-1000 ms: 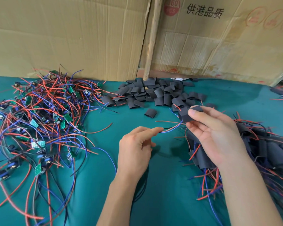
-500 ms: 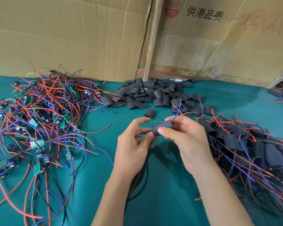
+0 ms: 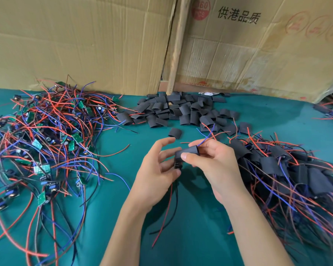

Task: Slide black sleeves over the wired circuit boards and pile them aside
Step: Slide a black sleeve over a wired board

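My right hand [image 3: 210,166] pinches a black sleeve [image 3: 188,151] at the middle of the table, with blue and red wires sticking out of its far end. My left hand [image 3: 158,169] holds the circuit board [image 3: 178,166] at the sleeve's near end; its red and black wires hang down toward me. Most of the board is hidden by the sleeve and my fingers. A tangle of bare wired boards [image 3: 42,143] lies at the left. Loose black sleeves [image 3: 181,112] are heaped at the back. Sleeved boards [image 3: 288,169] are piled at the right.
Cardboard boxes [image 3: 104,45] wall off the back of the green table [image 3: 190,237]. One stray sleeve [image 3: 175,133] lies just beyond my hands. More wired parts [image 3: 331,110] sit at the far right edge.
My right hand came in from the right with the sleeve and met my left hand. The sleeve has slid along the wires onto the board, and the wires now poke out its far end.
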A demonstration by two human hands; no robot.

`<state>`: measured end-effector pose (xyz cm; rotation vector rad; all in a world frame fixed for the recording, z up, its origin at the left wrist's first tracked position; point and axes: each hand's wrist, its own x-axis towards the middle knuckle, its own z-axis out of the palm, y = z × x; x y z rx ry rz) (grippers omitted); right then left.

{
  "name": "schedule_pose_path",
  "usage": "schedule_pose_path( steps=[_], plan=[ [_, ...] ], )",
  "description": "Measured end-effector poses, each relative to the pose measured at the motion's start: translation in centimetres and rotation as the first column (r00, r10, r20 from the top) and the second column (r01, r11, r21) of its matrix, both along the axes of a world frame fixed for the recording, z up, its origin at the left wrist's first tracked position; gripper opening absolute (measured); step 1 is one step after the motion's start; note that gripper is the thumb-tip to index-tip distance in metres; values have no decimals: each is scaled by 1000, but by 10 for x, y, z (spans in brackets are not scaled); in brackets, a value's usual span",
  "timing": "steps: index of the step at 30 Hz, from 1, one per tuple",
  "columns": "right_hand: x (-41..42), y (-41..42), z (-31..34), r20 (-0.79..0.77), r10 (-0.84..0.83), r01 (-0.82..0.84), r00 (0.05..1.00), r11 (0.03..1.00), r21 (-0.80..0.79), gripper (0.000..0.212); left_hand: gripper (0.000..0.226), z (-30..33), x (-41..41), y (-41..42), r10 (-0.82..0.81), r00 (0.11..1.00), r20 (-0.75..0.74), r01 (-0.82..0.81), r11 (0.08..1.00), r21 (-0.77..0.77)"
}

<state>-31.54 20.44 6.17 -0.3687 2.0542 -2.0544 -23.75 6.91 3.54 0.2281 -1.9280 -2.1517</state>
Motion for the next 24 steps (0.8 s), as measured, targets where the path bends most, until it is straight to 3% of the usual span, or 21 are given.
schedule_pose_path(
  steps=[4,10,17,24],
  plan=[
    [-3,5,2,32,1,0,999,1000,-26,27,68,-2,-1,0,46,999,26,-45,999,-12],
    [-6,9,3,46,-31,33,998,998,-46,28,20,-3,-2,-2,134,990,35,-133,991,-32],
    [-6,13,8,73,-25,32,997,995,-95,16,34,3,1,-3,119,992,-51,-114,990,79],
    [-3,15,14,122,64,-46,990,989,-141,11,34,4,1,-5,131,991,-39,-128,989,73]
  ],
)
